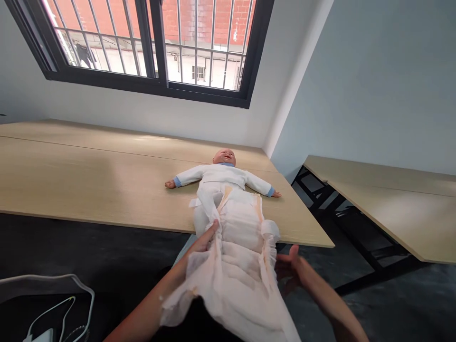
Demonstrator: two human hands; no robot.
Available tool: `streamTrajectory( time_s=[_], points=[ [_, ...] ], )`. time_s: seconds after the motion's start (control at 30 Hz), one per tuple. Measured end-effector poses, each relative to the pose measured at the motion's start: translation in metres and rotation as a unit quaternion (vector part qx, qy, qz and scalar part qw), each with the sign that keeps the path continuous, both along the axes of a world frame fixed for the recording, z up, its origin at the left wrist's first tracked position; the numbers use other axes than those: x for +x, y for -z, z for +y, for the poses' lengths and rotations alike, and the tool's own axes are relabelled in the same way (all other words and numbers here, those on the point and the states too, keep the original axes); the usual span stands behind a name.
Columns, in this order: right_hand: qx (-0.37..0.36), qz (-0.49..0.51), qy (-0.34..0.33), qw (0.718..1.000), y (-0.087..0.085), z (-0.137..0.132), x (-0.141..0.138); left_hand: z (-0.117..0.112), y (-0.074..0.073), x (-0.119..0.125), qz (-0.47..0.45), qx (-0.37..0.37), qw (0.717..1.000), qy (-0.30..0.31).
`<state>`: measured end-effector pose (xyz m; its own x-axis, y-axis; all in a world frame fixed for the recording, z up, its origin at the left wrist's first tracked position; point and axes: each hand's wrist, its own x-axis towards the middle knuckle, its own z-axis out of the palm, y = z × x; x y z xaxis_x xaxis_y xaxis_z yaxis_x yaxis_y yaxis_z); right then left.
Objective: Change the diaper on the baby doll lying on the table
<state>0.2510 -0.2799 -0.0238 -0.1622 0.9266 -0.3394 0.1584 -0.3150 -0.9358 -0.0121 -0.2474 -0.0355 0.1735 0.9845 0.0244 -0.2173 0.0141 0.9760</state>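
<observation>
A baby doll (223,176) in a white suit with blue cuffs lies on its back on the wooden table (89,180), arms spread, head toward the window. An unfolded white diaper (238,247) drapes from the doll's lower body over the table's front edge toward me. My left hand (203,242) grips the diaper's left edge, thumb on top and fingers hidden beneath. My right hand (290,268) is at the diaper's right edge, thumb up; its fingers are tucked under the fabric and hidden.
A second wooden table (392,199) on a black frame stands at the right, with a gap between the two tables. A barred window (153,42) is behind. A white cable and a device (53,318) lie at the lower left. The floor is dark.
</observation>
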Motion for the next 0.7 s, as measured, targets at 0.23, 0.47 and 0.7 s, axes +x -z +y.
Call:
streamTrajectory(
  time_s=[0.23,0.47,0.7],
  points=[
    [-0.038,0.178,0.183,0.966,-0.004,-0.022,-0.010,-0.016,-0.015,-0.005,-0.087,-0.211,0.960,0.161],
    [-0.035,0.104,0.266,0.958,-0.014,-0.019,0.078,-0.011,0.029,-0.069,0.007,-0.191,0.982,0.004],
    [-0.028,0.035,0.294,0.955,0.000,-0.010,0.104,-0.002,0.064,-0.010,-0.334,-0.209,0.898,0.198]
  ],
)
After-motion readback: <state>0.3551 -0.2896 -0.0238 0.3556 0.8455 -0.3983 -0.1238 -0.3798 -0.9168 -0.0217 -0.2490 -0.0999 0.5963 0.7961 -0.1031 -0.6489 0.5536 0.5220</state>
